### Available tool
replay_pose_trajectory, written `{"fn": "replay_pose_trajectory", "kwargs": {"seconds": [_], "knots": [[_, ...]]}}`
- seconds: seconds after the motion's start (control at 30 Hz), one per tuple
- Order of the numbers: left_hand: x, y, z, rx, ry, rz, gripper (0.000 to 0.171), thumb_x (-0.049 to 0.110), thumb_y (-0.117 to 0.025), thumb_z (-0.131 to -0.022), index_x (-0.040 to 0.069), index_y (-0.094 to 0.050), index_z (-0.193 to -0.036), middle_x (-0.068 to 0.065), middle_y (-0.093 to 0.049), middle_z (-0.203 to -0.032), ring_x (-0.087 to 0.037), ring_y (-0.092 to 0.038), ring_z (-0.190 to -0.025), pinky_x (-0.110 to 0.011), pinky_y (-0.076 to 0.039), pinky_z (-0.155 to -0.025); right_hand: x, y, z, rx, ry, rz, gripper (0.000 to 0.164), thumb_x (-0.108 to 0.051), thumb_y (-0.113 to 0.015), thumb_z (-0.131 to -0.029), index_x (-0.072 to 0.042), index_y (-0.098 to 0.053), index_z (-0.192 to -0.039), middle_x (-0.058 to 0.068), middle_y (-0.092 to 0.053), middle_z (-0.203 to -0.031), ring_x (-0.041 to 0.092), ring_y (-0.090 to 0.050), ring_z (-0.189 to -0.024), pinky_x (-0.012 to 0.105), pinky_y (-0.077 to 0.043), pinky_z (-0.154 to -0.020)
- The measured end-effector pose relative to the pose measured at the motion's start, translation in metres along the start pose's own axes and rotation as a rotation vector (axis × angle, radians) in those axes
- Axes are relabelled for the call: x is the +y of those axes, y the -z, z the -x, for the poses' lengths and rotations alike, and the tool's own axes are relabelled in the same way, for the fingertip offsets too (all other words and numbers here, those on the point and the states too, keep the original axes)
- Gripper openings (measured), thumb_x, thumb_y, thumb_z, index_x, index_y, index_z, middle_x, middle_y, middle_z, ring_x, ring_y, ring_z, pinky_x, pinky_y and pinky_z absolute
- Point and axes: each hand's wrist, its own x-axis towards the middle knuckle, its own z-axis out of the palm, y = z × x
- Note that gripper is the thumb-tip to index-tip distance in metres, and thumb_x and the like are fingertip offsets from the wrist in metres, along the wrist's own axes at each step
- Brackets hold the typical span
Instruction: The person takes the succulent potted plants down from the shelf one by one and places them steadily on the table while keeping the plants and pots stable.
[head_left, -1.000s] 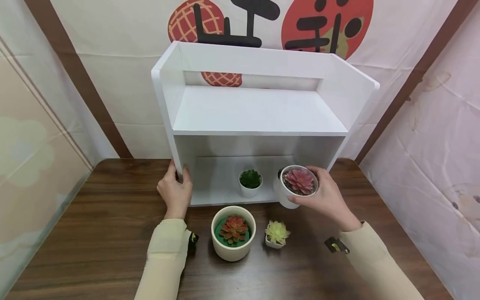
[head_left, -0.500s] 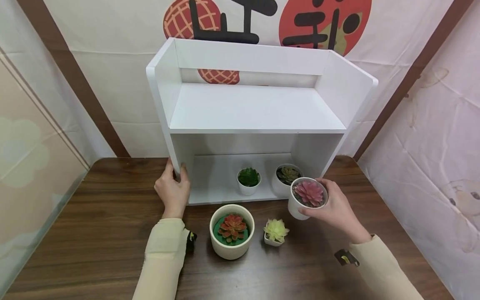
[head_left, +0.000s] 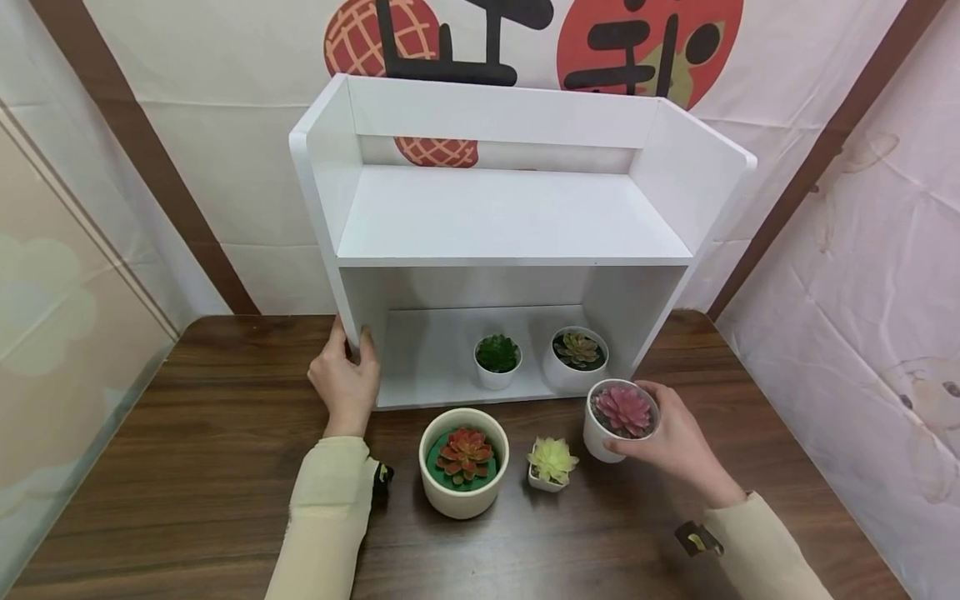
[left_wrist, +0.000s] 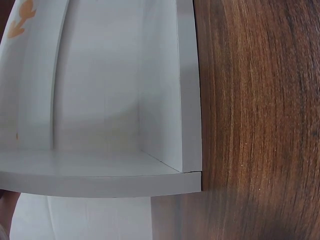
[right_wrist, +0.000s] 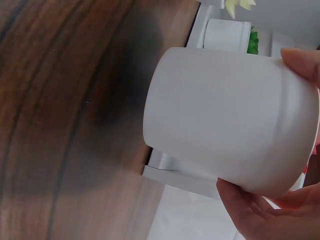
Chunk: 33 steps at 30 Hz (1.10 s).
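Observation:
My right hand (head_left: 669, 437) grips a white pot with a pink succulent (head_left: 621, 421) by its rim, just in front of the shelf's lower right corner. In the right wrist view the white pot (right_wrist: 225, 115) fills the middle, with thumb and fingers around its upper part. My left hand (head_left: 347, 379) holds the left side panel of the white two-tier shelf (head_left: 510, 218), thumb inside and fingers outside. On the bottom tier stand a dark green succulent in a small white pot (head_left: 497, 367) and a brownish-green succulent in a wider white pot (head_left: 576, 367).
In front of the shelf, on the dark wood table (head_left: 187, 467), stand a cream pot with a red succulent (head_left: 461, 498) and a small white pot with a yellow-green succulent (head_left: 550, 475). A printed cloth (head_left: 247, 167) hangs behind.
My right hand has moved the pink succulent's pot right and toward me, away from the shelf, uncovering the brownish-green succulent. The left hand keeps its hold on the side panel.

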Motion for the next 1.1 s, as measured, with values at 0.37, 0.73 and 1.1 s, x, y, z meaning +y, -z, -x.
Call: {"fn": "replay_pose_trajectory", "kwargs": {"seconds": [0.37, 0.73, 1.1], "knots": [[0.002, 0.000, 0.000, -0.006, 0.007, 0.003, 0.028, 0.011, -0.063, -0.089, -0.001, -0.065, -0.113, -0.024, -0.071, -0.099, -0.042, -0.068, -0.077, -0.055, -0.048, -0.067, 0.008, -0.008, 0.006, 0.022, -0.012, 0.002, 0.089, -0.031, -0.090, -0.057, 0.008, -0.047, -0.125, 0.025, -0.057, -0.115, 0.037, -0.057, -0.106, 0.053, -0.042, -0.091], [0.002, 0.001, 0.000, -0.006, 0.014, 0.006, 0.028, 0.012, -0.063, -0.089, -0.001, -0.065, -0.114, -0.024, -0.071, -0.099, -0.043, -0.068, -0.080, -0.056, -0.048, -0.069, 0.011, -0.011, 0.008, 0.022, -0.022, 0.003, 0.091, -0.031, -0.091, -0.058, 0.008, -0.046, -0.126, 0.024, -0.056, -0.115, 0.036, -0.057, -0.106, 0.053, -0.043, -0.091], [0.002, 0.000, 0.000, 0.001, 0.009, 0.010, 0.027, 0.011, -0.063, -0.089, -0.001, -0.066, -0.113, -0.024, -0.071, -0.098, -0.043, -0.068, -0.079, -0.055, -0.049, -0.068, 0.012, -0.012, 0.011, 0.021, -0.011, -0.012, 0.092, -0.028, -0.091, -0.057, 0.009, -0.044, -0.126, 0.026, -0.055, -0.116, 0.039, -0.055, -0.108, 0.054, -0.042, -0.092]]}}
